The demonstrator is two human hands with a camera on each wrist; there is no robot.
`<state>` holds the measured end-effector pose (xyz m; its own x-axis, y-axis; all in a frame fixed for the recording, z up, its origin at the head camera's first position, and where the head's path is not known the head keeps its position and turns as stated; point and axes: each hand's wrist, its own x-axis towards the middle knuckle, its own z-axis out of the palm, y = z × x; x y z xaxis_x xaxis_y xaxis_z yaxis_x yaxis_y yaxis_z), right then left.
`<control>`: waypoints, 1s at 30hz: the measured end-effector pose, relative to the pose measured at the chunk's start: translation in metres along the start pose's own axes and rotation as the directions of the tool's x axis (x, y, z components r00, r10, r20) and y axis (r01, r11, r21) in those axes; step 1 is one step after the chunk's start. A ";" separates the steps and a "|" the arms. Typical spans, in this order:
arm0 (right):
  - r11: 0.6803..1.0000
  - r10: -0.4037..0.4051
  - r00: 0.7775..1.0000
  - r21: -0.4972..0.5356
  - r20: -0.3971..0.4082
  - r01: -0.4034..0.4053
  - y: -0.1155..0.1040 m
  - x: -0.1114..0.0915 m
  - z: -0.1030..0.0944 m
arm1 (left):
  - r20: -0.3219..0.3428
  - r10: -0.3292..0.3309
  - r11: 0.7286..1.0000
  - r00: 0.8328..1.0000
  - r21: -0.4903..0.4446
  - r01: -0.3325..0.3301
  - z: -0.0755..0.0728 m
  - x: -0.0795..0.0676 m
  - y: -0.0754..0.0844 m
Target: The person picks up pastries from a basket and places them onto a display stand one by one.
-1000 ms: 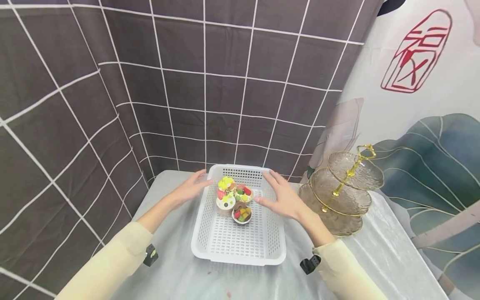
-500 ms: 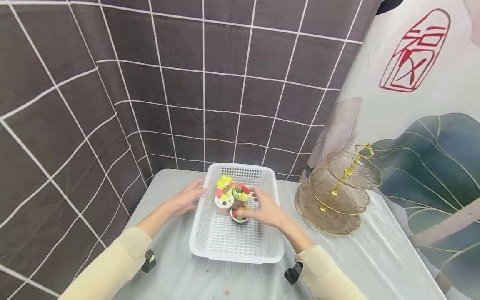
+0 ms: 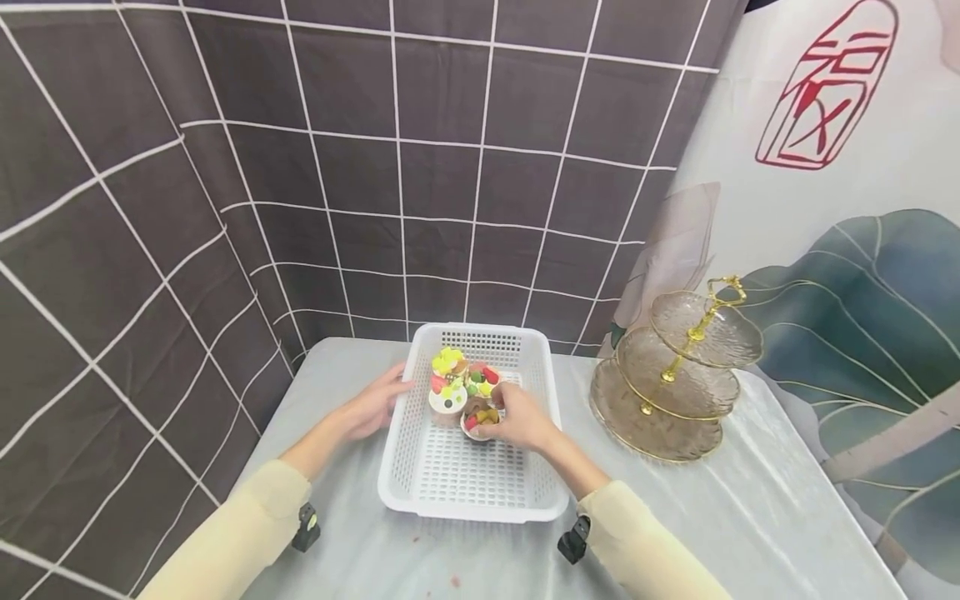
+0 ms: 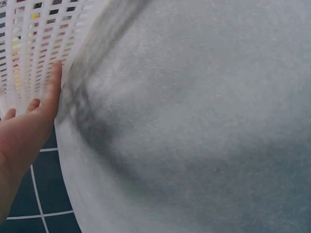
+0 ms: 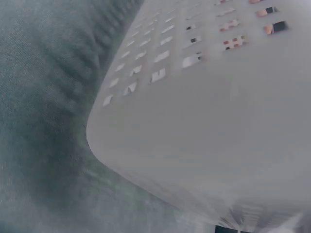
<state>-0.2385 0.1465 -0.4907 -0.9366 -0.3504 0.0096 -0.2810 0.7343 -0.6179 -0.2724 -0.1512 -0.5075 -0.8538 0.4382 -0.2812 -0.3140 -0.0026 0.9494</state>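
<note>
In the head view my right hand (image 3: 521, 418) reaches into a white plastic basket (image 3: 471, 508) and grips a brown cupcake (image 3: 474, 423) topped with red and yellow fruit pieces, thumb on the near side and fingers on the far side. Against it stand three more cupcakes: a white-topped one (image 3: 447, 403), a yellow-topped one (image 3: 447, 362) and one with red and green fruit (image 3: 483, 379). My left hand (image 3: 372, 404) rests with extended fingers at the basket's left wall; the left wrist view shows its fingers along the perforated side (image 4: 36, 53). The right wrist view shows only the basket's outer wall (image 5: 209, 121), hiding that hand.
A three-tier glass stand (image 3: 667, 375) with a gold handle stands right of the basket. Underneath lies a pale grey tablecloth (image 3: 345, 517). A dark grid-patterned curtain (image 3: 442, 183) hangs behind and along the left.
My right hand has come in from over the basket's right rim, moved down and left, and closed on the brown cupcake. My left hand has lowered slightly beside the basket's left wall.
</note>
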 end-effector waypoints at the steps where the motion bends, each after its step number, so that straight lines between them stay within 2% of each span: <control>1: 1.000 0.008 1.000 -0.003 0.006 -0.008 0.001 0.000 0.001 | 0.001 0.000 1.000 1.000 -0.012 0.000 0.000 0.000 -0.001; 4: 0.999 0.042 0.998 0.007 0.039 -0.043 0.002 -0.001 0.005 | 0.003 0.001 1.000 1.000 -0.019 -0.001 0.000 0.001 -0.004; 9: 0.999 0.040 0.996 0.029 0.080 -0.043 0.002 -0.001 0.009 | -0.010 0.014 1.000 1.000 -0.016 -0.014 -0.001 0.002 -0.008; 14: 1.000 0.019 0.997 0.007 0.072 -0.019 0.003 0.000 0.012 | -0.021 0.025 1.000 0.999 -0.012 -0.025 -0.001 0.002 -0.009; 22: 0.999 0.047 0.997 -0.006 0.064 -0.047 0.003 0.000 0.013 | 0.000 0.022 1.000 1.000 0.002 -0.022 -0.004 0.002 -0.012; 30: 0.998 0.022 0.999 -0.055 0.042 -0.019 0.001 0.001 0.008 | -0.004 0.018 0.999 1.000 -0.037 -0.018 -0.003 0.003 -0.010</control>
<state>-0.2382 0.1417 -0.4975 -0.9329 -0.3584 -0.0365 -0.2741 0.7719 -0.5736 -0.2729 -0.1523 -0.5178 -0.8607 0.4347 -0.2649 -0.3139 -0.0436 0.9485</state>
